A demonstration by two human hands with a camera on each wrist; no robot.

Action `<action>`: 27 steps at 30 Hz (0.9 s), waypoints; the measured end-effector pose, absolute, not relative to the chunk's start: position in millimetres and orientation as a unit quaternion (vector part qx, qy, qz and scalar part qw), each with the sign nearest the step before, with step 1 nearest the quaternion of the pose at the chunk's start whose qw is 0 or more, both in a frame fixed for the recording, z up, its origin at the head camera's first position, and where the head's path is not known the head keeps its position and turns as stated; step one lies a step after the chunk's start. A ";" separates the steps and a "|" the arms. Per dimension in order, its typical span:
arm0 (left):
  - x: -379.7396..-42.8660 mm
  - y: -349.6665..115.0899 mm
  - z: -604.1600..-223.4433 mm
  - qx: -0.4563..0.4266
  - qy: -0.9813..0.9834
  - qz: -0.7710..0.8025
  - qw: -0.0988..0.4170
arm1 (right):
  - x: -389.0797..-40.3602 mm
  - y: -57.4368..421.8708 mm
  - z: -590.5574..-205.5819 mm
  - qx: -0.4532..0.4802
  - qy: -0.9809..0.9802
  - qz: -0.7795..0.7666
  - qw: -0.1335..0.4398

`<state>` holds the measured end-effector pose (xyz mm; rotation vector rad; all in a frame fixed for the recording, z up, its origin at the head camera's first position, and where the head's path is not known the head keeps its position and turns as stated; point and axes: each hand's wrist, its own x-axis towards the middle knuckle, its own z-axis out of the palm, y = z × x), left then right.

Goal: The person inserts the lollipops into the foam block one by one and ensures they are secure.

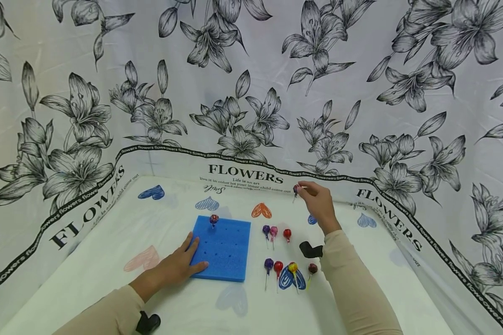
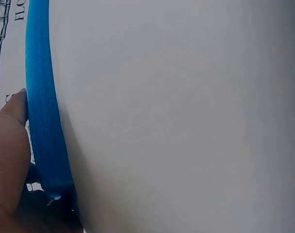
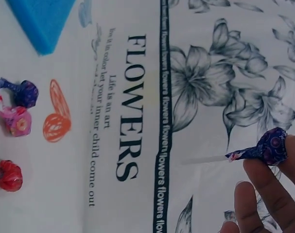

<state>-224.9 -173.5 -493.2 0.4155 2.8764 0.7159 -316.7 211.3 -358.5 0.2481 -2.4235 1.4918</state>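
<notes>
A blue foam block (image 1: 234,267) with rows of small holes lies on the table. One red-patterned lollipop (image 1: 214,219) stands upright near its far left corner. My left hand (image 1: 173,267) rests on the block's left edge, fingers spread. In the left wrist view the block's side (image 2: 43,111) shows beside that hand. To the right, my right hand (image 1: 320,207) is raised and pinches a purple-wrapped lollipop (image 3: 272,147) by its head between thumb and finger. The white stick of this lollipop points away from the fingers, free of the block.
Right of the block lie several lollipops in two rows: purple (image 1: 266,230), pink (image 1: 274,231) and red (image 1: 287,233) farther back; purple (image 1: 268,264), red (image 1: 278,266), yellow (image 1: 292,267) and dark red (image 1: 312,268) nearer. A flower-printed curtain (image 1: 243,70) hangs behind the heart-printed tablecloth (image 1: 180,307).
</notes>
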 end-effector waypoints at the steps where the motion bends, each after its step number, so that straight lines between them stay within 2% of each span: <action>1: -224.5 -173.8 -493.0 0.139 0.958 0.239 0.074 | -315.3 208.2 -355.6 0.092 -0.837 0.520 0.143; 13: -223.7 -173.5 -490.8 0.138 0.958 0.238 0.077 | -302.1 180.9 -324.4 0.178 -0.823 0.502 0.198; 27: -224.5 -174.0 -491.8 0.148 0.955 0.247 0.070 | -285.7 148.3 -300.2 0.226 -0.787 0.534 0.210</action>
